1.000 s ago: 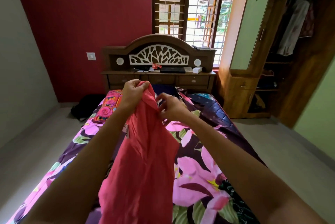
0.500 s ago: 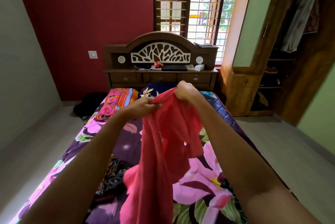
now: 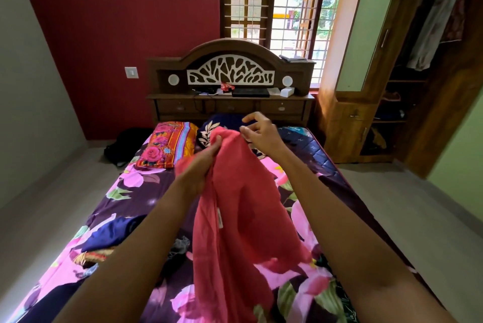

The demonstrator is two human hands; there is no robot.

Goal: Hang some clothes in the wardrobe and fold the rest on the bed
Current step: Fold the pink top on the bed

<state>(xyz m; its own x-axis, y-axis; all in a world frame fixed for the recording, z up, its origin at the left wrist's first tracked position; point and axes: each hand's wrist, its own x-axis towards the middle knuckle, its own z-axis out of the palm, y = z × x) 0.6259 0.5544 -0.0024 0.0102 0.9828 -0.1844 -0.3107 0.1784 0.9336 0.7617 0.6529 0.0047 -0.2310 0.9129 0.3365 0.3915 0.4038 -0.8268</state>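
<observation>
A coral-pink garment (image 3: 243, 207) hangs in the air over the bed (image 3: 130, 192), its lower part draping down toward me. My left hand (image 3: 201, 166) grips it near its top edge. My right hand (image 3: 261, 134) is just right of the top of the cloth, fingers loosely curled and apart; I cannot tell whether the thumb and a finger still pinch the edge. At the right stands the open wooden wardrobe (image 3: 423, 66), with several clothes hanging inside it.
A dark blue garment (image 3: 112, 236) and other loose clothes lie on the floral bedsheet at the left. A patterned pillow (image 3: 170, 145) and a dark pillow sit by the headboard (image 3: 230, 79). A black bag (image 3: 125, 145) lies on the floor left of the bed.
My right hand has let its full grip on the cloth's top go and opened its fingers. My left hand has shifted its hold along the garment, which now hangs lower and wider.
</observation>
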